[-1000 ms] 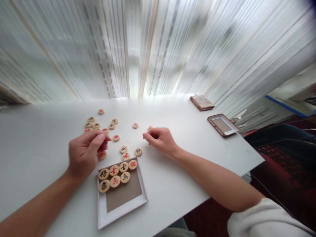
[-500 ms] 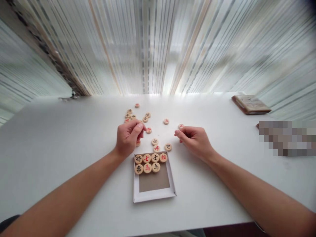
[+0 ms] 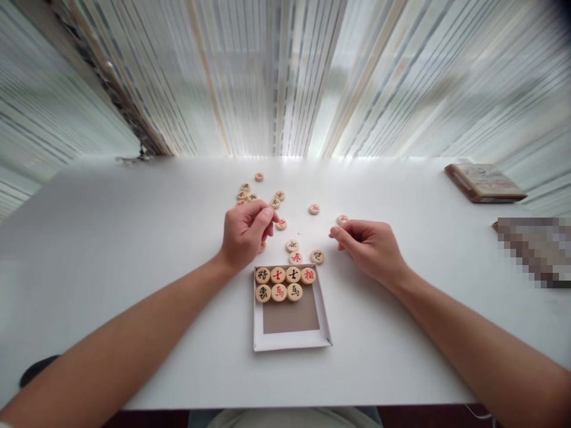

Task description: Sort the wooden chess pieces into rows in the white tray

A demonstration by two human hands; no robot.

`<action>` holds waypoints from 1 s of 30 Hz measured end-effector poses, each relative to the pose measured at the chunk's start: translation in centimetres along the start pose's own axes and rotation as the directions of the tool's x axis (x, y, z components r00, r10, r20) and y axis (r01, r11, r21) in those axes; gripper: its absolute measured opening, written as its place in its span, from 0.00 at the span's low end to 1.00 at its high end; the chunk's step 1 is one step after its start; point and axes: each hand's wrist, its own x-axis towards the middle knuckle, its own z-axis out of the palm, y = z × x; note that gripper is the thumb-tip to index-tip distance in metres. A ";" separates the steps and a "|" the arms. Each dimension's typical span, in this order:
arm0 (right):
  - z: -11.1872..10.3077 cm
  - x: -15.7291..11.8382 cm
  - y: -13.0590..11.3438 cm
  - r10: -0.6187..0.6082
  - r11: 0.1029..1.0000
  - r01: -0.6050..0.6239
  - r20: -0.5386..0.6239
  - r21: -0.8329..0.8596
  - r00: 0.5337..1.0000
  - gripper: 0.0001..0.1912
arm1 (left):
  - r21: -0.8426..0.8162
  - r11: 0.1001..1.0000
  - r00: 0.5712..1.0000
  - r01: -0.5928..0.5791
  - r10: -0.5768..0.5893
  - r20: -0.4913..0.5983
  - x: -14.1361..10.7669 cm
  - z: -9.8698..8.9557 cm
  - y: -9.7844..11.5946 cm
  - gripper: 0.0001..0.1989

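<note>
Finding: my head has turned, carrying the shallow white-walled tray (image 3: 292, 341) toward the middle of my view, with a further slight shift over the last half second. The tray's count is unchanged at seven xiangqi pieces: black 将 (image 3: 263, 275), red 士 (image 3: 278, 274), black 士 (image 3: 293, 274) and red 相 (image 3: 308, 275) along the far row; black 象 (image 3: 263, 293), red 馬 (image 3: 279, 292) and black 馬 (image 3: 294, 292) in the next. I judge the filling no further along; the near part is bare.

My left hand (image 3: 244, 230) is drawn in narrow, beside a red-marked piece (image 3: 281, 224). My right hand (image 3: 373, 245) is also narrow, partly covering another red-marked disc (image 3: 342, 219). I cannot tell whether either grips anything. Between them on the white table (image 3: 379, 362), red 兵 (image 3: 295, 258) and a black-marked disc (image 3: 317, 257) lie just beyond the tray.
</note>
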 end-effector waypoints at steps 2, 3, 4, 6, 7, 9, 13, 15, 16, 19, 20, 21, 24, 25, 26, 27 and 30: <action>0.0 0.0 0.0 -0.010 1.000 0.010 0.011 0.002 1.000 0.22 | -0.041 0.999 0.999 0.034 -0.035 -0.016 0.5 -0.2 0.5 0.13; 0.0 0.1 0.0 -0.017 1.000 0.017 0.019 0.005 1.000 0.22 | -0.058 0.997 0.998 0.056 -0.057 -0.023 0.9 -0.4 0.8 0.12; 0.0 0.1 -0.1 -0.023 1.000 0.023 0.026 0.006 0.999 0.22 | -0.069 0.995 0.997 0.073 -0.075 -0.026 1.3 -0.6 1.3 0.12; 0.1 0.2 -0.1 -0.032 0.999 0.032 0.036 0.006 0.999 0.22 | -0.069 0.994 0.996 0.082 -0.084 -0.021 2.3 -1.2 2.5 0.12; 0.1 0.2 -0.1 -0.035 0.999 0.035 0.037 0.003 0.999 0.22 | -0.056 0.996 0.997 0.073 -0.074 -0.014 2.7 -1.6 3.1 0.11; 0.1 0.3 -0.2 -0.037 0.999 0.037 0.039 -0.003 0.999 0.22 | 0.005 0.999 0.999 0.039 -0.039 -0.003 3.3 -2.3 4.2 0.11; 0.1 0.2 -0.2 -0.033 0.999 0.033 0.045 -0.015 0.998 0.21 | 0.333 0.939 0.996 -0.085 0.078 0.035 2.2 -3.7 4.5 0.11; 0.2 0.1 -0.1 -0.030 0.999 0.031 0.046 -0.019 0.998 0.20 | 0.526 0.836 0.988 -0.156 0.128 0.090 1.0 -4.2 3.6 0.11; 0.2 0.1 -0.1 -0.029 0.999 0.030 0.047 -0.020 0.998 0.19 | 0.589 0.785 0.981 -0.192 0.153 0.116 0.4 -4.4 3.1 0.11; 0.2 0.0 0.1 -0.026 0.999 0.027 0.053 -0.017 0.998 0.18 | 0.675 0.690 0.965 -0.260 0.215 0.151 -0.5 -4.9 1.9 0.11; 0.2 0.0 0.1 -0.024 1.000 0.025 0.056 -0.015 0.998 0.18 | 0.680 0.682 0.962 -0.267 0.228 0.149 -0.6 -5.0 1.7 0.11; 0.2 -0.1 0.2 -0.021 1.000 0.022 0.060 -0.012 0.998 0.17 | 0.680 0.683 0.962 -0.267 0.235 0.142 -0.5 -5.1 1.5 0.11; 0.2 -0.2 0.4 -0.012 1.000 0.012 0.064 0.003 0.998 0.13 | 0.674 0.699 0.967 -0.240 0.233 0.103 -0.4 -5.4 1.4 0.12; 0.2 -0.3 0.4 -0.007 1.000 0.006 0.062 0.010 0.998 0.12 | 0.673 0.704 0.970 -0.225 0.225 0.089 -0.4 -5.5 1.4 0.12; 0.3 -0.4 0.5 0.000 1.000 -0.001 0.060 0.019 0.998 0.12 | 0.671 0.711 0.974 -0.211 0.215 0.078 -0.5 -5.6 1.3 0.12; 0.3 -0.4 0.5 0.006 1.000 -0.007 0.058 0.028 0.998 0.12 | 0.667 0.719 0.977 -0.196 0.202 0.070 -0.6 -5.6 1.3 0.12; 0.5 -0.6 0.4 0.015 0.998 -0.019 0.071 0.053 0.997 0.12 | 0.647 0.747 0.985 -0.156 0.165 0.046 -0.9 -5.7 1.2 0.12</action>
